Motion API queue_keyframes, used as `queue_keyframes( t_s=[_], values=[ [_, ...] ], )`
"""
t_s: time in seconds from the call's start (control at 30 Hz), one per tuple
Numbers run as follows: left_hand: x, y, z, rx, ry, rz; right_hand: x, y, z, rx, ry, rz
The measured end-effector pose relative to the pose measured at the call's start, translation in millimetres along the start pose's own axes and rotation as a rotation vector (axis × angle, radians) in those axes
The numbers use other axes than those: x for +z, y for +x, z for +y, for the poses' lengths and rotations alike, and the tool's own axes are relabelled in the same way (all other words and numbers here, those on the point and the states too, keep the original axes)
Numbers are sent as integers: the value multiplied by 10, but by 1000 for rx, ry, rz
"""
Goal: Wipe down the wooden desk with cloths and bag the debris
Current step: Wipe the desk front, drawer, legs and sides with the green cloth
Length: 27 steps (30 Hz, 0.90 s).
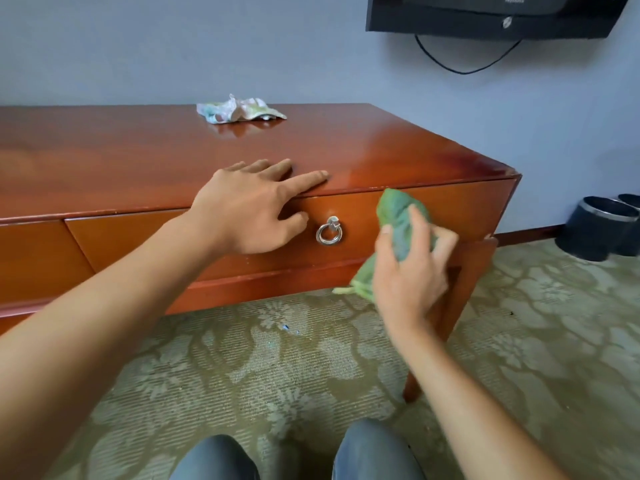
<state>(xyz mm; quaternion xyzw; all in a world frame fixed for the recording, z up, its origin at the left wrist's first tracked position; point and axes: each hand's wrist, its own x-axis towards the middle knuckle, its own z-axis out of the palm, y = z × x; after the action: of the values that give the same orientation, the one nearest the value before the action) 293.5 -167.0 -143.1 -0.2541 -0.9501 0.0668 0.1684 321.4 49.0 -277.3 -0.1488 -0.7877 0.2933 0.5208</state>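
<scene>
A glossy red-brown wooden desk fills the upper half of the view. My left hand rests on its front edge, fingers straight on the top and thumb down over the drawer front. My right hand grips a bunched green cloth and holds it against the drawer front, right of the metal ring pull. A crumpled white patterned cloth lies on the desk top at the back, near the wall.
Patterned green carpet covers the floor, with small specks of debris under the desk. Dark round bins stand by the wall at right. A wall-mounted black TV hangs above. My knees show at the bottom edge.
</scene>
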Motion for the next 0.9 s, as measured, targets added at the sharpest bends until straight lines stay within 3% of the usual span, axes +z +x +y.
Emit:
queue_keyframes(
  t_s=[0.1,0.23,0.3,0.4,0.5,0.57,0.67,0.7,0.73,0.9],
  values=[
    [-97,-19,1,-15,-81,-77,107,-274,-268,-244,59,-43],
    [-108,-46,10,-9,-82,-77,-29,101,169,-620,-72,-13],
    [-84,-42,6,3,-60,-44,-143,416,510,-446,-150,32],
    [-30,-41,25,23,-28,13,-193,831,783,22,-103,106],
    [2,-38,31,43,-31,72,-65,710,599,132,-35,145],
    [26,-37,22,54,-40,123,26,331,460,-60,-1,84],
    [89,-40,-7,75,6,213,26,-3,642,-563,-80,-108],
    [121,-35,-11,83,33,253,-16,68,775,-645,-118,-126],
    [154,-28,-6,92,58,290,-77,173,901,-616,-147,-124],
    [291,37,118,77,88,406,-267,886,1145,74,-174,35]
  ],
)
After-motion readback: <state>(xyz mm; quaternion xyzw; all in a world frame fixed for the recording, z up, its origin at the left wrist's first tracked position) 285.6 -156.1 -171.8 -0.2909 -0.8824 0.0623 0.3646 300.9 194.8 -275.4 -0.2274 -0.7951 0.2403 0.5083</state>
